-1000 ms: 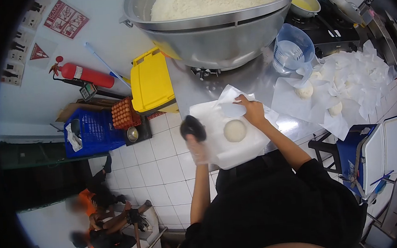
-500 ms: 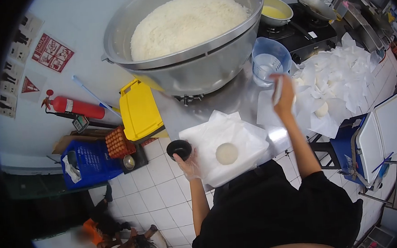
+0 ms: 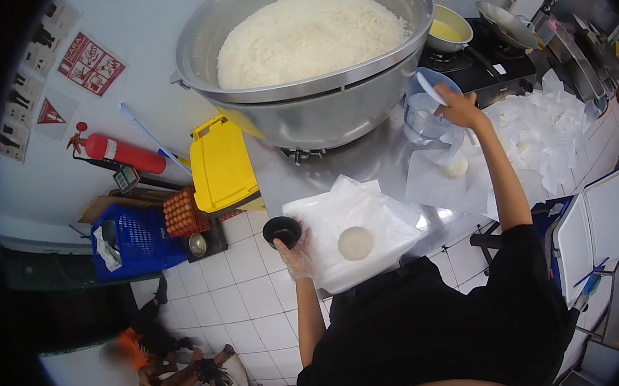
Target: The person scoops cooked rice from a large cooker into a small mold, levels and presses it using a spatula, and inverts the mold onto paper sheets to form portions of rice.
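My left hand (image 3: 297,257), in a clear plastic glove, grips a small black bowl (image 3: 282,229) at the left edge of a stack of white paper sheets (image 3: 319,224). A round, flat portion of rice (image 3: 356,243) lies on the top sheet. Over the translucent blue jug (image 3: 419,117), my right hand (image 3: 462,110) is closed on a white rice paddle (image 3: 429,86), its blade tilted up above the rim. Just below that hand, another rice portion (image 3: 455,165) sits on a separate sheet. A huge metal pot (image 3: 311,110) heaped with cooked rice (image 3: 306,39) stands behind.
Many crumpled paper wraps (image 3: 541,123) cover the right side of the steel table (image 3: 375,156). Behind them is a black stove (image 3: 509,71) with a pan of yellow liquid (image 3: 449,29). A yellow-lidded bin (image 3: 221,167) stands left. Seated people (image 3: 163,364) are at lower left.
My right hand has moved up and right, with the paddle now showing above the jug. The left hand keeps the bowl in nearly the same place. The view has shifted slightly.
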Action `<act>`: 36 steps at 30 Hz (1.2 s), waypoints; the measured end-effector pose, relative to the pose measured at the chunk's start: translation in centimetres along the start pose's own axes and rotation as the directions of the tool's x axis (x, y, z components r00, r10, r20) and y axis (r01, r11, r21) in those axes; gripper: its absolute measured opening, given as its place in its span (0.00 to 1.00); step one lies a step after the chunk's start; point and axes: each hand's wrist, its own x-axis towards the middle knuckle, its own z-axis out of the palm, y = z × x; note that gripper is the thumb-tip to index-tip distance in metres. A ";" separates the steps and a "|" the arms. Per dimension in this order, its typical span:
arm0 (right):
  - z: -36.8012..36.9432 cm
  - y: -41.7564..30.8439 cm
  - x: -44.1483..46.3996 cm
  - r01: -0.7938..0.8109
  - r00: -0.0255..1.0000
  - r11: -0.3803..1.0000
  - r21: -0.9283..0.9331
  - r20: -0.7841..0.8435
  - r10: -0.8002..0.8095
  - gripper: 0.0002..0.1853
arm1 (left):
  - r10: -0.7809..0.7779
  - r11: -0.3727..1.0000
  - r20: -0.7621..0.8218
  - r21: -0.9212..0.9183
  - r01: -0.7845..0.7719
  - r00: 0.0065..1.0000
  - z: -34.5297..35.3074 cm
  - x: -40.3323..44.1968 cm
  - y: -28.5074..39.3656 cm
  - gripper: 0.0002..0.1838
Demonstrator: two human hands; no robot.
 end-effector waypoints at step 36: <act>22.2 -15.6 -11.2 0.381 0.923 0.844 0.378 -0.203 -0.326 0.21 | -0.096 0.966 -0.077 -0.246 0.074 0.992 0.2 0.1 3.5 0.41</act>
